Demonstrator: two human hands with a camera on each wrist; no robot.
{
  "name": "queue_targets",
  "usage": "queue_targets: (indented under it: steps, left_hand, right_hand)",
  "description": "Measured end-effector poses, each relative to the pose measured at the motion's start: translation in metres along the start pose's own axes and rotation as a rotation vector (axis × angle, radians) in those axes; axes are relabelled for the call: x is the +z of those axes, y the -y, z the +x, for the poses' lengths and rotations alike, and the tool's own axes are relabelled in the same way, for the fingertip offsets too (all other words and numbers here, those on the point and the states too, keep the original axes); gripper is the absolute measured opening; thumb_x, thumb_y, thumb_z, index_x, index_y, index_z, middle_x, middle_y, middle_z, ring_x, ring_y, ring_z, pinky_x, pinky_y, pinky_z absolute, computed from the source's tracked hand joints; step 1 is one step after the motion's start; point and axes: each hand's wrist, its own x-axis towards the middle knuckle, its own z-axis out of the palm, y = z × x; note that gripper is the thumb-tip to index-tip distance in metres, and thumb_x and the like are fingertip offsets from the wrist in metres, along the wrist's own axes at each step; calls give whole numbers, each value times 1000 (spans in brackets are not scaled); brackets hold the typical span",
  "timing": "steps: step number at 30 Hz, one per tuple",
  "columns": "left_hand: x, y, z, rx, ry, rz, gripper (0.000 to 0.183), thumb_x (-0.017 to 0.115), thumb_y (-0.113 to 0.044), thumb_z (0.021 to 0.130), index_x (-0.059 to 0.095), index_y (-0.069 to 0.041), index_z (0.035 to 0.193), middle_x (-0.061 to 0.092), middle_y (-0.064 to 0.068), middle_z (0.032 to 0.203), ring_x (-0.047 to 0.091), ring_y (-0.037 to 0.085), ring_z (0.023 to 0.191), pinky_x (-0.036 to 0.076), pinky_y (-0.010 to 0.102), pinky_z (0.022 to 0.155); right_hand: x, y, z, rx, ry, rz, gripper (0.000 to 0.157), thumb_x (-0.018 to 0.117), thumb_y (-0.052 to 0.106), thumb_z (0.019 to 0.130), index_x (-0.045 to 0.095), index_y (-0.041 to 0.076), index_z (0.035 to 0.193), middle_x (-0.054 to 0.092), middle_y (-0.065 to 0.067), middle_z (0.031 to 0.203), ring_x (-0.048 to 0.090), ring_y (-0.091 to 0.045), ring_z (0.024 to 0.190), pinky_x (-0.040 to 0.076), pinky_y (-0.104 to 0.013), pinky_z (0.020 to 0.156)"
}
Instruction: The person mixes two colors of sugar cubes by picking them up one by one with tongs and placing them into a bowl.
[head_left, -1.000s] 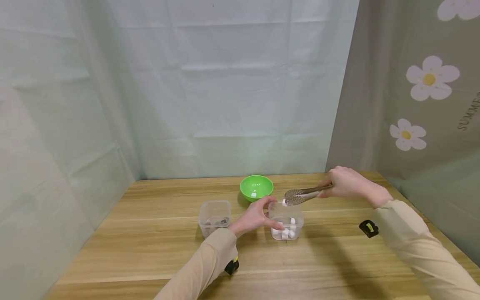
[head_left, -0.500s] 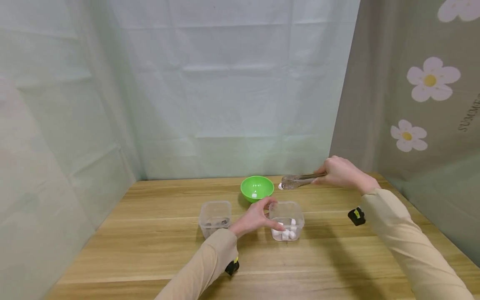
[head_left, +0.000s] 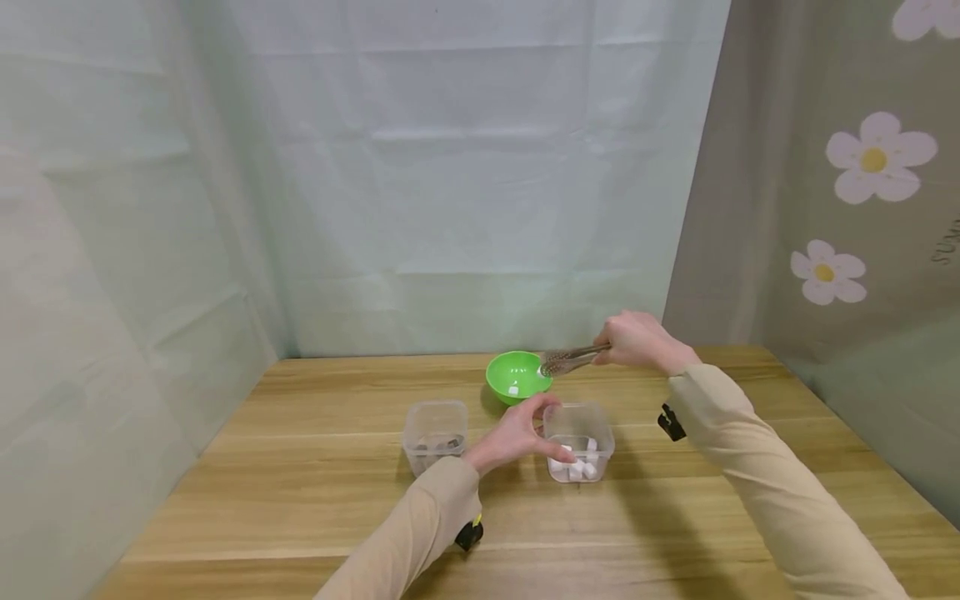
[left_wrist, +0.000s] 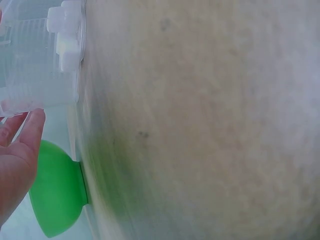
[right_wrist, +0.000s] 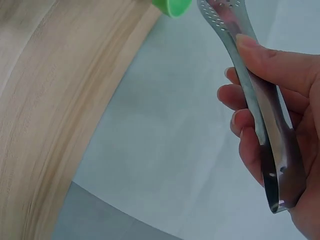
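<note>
My right hand [head_left: 637,340] grips perforated metal tongs [head_left: 573,360], thumb on one arm and curled fingers on the other in the right wrist view. A white cube [head_left: 541,372] shows at the tongs' tips, which overlap the right rim of a green bowl [head_left: 507,367]. Another white cube [head_left: 513,390] lies in the bowl. Nearer the front, my left hand [head_left: 517,437] holds a clear plastic container [head_left: 581,413] at its left side, thumb in front and fingers behind. Several white cubes [left_wrist: 67,42] lie on that container's bottom.
A second clear container [head_left: 435,408] with dark grey pieces [head_left: 442,444] stands left of my left hand on the wooden table [head_left: 300,483]. Pale curtains [head_left: 465,208] hang behind the table's back edge; a flowered one [head_left: 787,167] hangs on the right.
My right hand has moved up and to the left with the tongs and the white cube, from over the clear container to the bowl's right rim. My left hand stays on the container.
</note>
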Motion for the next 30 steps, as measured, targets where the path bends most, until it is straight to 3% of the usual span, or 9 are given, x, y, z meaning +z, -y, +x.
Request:
queue_targets:
  steps: [6, 12, 22, 30]
  left_hand:
    - [0, -1, -1, 3, 0, -6, 86, 85, -33, 58, 44, -7, 129, 48, 3, 124, 46, 17, 108, 39, 31, 85]
    - [0, -3, -2, 1, 8, -31, 85, 85, -31, 59, 43, -7, 129, 48, 6, 124, 45, 22, 110, 40, 29, 83]
    - [3, -3, 0, 1, 1, -29, 82, 85, -29, 59, 45, -9, 128, 48, 5, 123, 45, 21, 108, 41, 28, 81]
    - [1, -2, 0, 16, -12, -25, 82, 86, -28, 59, 46, -7, 128, 49, 7, 123, 46, 22, 107, 41, 32, 83]
  right_hand:
    - [4, 4, 7, 29, 34, -46, 12, 73, 24, 76, 73, 12, 79, 57, 6, 60, 34, -7, 46, 34, -26, 47]
    - [7, 5, 8, 56, 65, -59, 26, 74, 26, 74, 72, 7, 92, 66, -6, 87, 58, -13, 62, 49, -33, 59]
    - [2, 3, 1, 70, 66, -60, 30, 71, 28, 77, 71, 6, 97, 66, -9, 94, 62, -23, 76, 49, -38, 63]
    - [-9, -6, -17, 72, 57, -39, 25, 71, 27, 78, 73, 8, 95, 66, -8, 92, 61, -15, 67, 48, -34, 56]
